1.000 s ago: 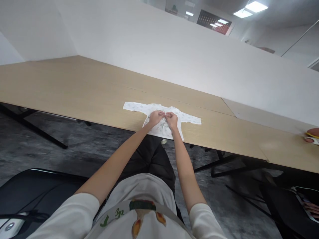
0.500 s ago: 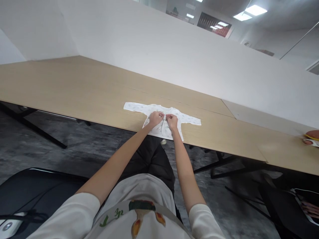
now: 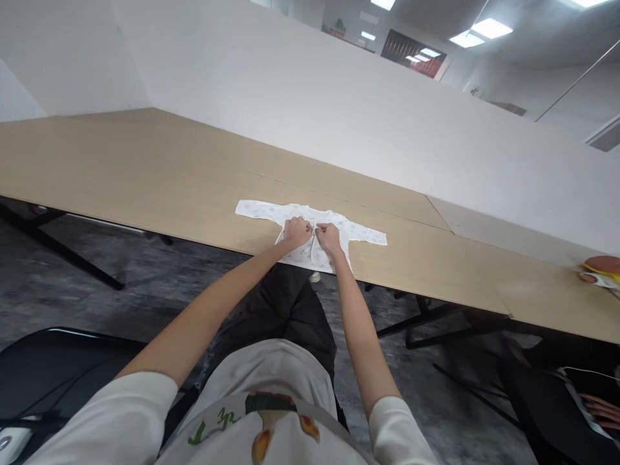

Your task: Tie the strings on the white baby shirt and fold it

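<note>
A small white baby jacket (image 3: 362, 232) with a faint print lies spread on the table, both sleeves stretched out sideways. Its hem reaches the table's front edge. My left hand (image 3: 297, 230) is closed at the left side of the front opening, fingers pinched on the fabric edge. Just across the opening, my right hand (image 3: 329, 236) pinches the other front edge with thumb and forefinger. A narrow gap separates the two hands. What exactly sits between the fingertips is too small to make out.
The long wooden table (image 3: 145, 168) runs along a white partition (image 3: 290, 84). A black chair (image 3: 58, 368) with a white device stands at lower left, another dark chair (image 3: 547, 400) at lower right. A brown and yellow item (image 3: 602, 266) lies at the table's right end.
Both hands have drawn slightly apart and stay low over the jacket's front. The whole view has shifted a little; the jacket lies as before.
</note>
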A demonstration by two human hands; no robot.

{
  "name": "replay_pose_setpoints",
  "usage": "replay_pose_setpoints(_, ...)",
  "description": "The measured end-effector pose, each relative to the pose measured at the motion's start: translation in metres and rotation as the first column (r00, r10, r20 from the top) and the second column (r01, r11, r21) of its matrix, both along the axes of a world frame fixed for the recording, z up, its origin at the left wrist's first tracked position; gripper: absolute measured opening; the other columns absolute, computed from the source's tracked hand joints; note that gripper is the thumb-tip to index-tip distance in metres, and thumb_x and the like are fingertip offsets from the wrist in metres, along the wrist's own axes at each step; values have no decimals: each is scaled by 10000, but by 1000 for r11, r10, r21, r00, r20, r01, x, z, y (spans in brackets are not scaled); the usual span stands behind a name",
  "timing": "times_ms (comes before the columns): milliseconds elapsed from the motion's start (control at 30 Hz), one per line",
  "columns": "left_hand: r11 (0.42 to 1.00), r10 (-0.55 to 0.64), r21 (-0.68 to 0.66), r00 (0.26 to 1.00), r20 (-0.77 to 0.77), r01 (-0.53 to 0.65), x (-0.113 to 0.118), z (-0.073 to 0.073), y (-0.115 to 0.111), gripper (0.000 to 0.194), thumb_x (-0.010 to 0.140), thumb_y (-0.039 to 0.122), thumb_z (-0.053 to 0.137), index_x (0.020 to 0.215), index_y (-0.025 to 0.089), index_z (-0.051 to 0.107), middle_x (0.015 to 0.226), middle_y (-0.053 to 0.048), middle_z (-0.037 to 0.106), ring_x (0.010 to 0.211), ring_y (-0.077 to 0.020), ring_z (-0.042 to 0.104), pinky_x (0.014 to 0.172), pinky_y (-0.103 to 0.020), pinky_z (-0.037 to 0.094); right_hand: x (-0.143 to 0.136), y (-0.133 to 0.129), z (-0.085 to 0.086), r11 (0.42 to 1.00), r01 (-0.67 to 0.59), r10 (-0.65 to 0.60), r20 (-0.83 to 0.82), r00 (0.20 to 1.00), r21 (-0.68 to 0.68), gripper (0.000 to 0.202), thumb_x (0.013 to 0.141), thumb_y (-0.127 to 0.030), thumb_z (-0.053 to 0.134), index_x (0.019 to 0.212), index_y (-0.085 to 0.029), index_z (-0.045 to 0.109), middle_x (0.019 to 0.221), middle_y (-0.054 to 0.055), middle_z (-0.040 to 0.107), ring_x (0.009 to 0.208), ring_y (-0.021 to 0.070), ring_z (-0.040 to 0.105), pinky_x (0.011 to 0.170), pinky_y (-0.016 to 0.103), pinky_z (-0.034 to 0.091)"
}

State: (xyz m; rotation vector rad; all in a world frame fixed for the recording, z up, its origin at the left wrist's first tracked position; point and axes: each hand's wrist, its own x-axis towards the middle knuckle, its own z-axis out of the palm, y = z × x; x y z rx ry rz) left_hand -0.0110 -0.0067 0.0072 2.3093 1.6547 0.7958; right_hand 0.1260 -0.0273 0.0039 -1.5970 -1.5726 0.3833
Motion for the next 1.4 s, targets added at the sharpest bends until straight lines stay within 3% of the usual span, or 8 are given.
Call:
replay_pose_setpoints(100, 981, -155, -111, 987, 34, 158, -8, 0, -1, 294, 780, 178, 535, 858, 232, 813, 966, -77, 771, 1022, -269, 667, 959, -370, 477, -4, -14, 4, 999, 36, -36, 80, 996, 5, 337, 785, -216, 617, 1093, -134, 728, 1003, 113, 701, 854, 218, 656, 929, 364, 489)
replay_pose_setpoints(233, 949, -277, -130, 957, 85, 287, -10, -5, -7, 391, 717, 116, 511, 920, 260, 813, 1030, -34, 776, 1034, -235, 675, 964, -335, 486, -12, -33, -2, 999, 25, -27, 110, 994, 27, 314, 788, -205, 617, 1085, -158, 709, 887, 78, 673, 885, 226, 634, 923, 357, 482)
replay_pose_setpoints(400, 956, -288, -45, 956, 58, 291, -7, -14, -19, 327, 766, 191, 555, 961, 266, 807, 1099, -42, 759, 1065, -252, 653, 1029, -393, 445, -10, -41, -13, 999, 46, -46, -12, 999, 28, 322, 725, -115, 581, 1022, -170, 694, 829, 35, 649, 795, 181, 612, 856, 314, 496)
replay_pose_setpoints(567, 947, -319, 2, 944, 88, 320, -9, -12, -27, 257, 809, 272, 597, 953, 243, 807, 1078, -58, 761, 1056, -260, 652, 1027, -393, 441, -4, -45, -16, 999, 35, -36, -267, 963, -8, 331, 729, -181, 584, 1049, -160, 663, 879, 23, 675, 683, 129, 587, 748, 271, 511)
replay_pose_setpoints(733, 941, -336, -6, 935, 111, 339, -10, -8, -29, 257, 791, 229, 602, 955, 246, 799, 1038, -37, 772, 1019, -235, 669, 1017, -371, 451, -2, -46, -18, 999, 24, -11, -373, 928, 30, 357, 697, -206, 595, 1046, -163, 655, 909, 33, 696, 666, 118, 580, 721, 262, 517)
replay_pose_setpoints(1133, 936, -341, -22, 923, 175, 350, -10, -11, -25, 274, 780, 177, 576, 951, 219, 785, 943, -27, 781, 857, -192, 688, 879, -298, 491, -3, -49, -16, 999, 20, -8, -390, 921, 27, 446, 644, -147, 491, 1058, -164, 654, 927, 39, 706, 687, 123, 593, 734, 265, 520)
replay_pose_setpoints(1267, 964, -265, 9, 957, 118, 265, -9, -9, -29, 220, 829, 281, 594, 914, 229, 791, 990, -47, 776, 964, -240, 667, 946, -360, 469, -2, -50, -15, 1000, 30, -23, -388, 922, 10, 466, 631, -141, 473, 1061, -161, 652, 939, 46, 708, 710, 130, 608, 742, 262, 522)
replay_pose_setpoints(1400, 963, -268, 19, 959, 91, 268, -9, -9, -30, 177, 801, 287, 637, 873, 230, 789, 982, -43, 775, 1005, -255, 657, 971, -376, 457, -3, -50, -15, 999, 45, -37, -403, 914, 11, 438, 640, -145, 482, 1043, -160, 651, 924, 48, 710, 692, 127, 609, 737, 258, 525)
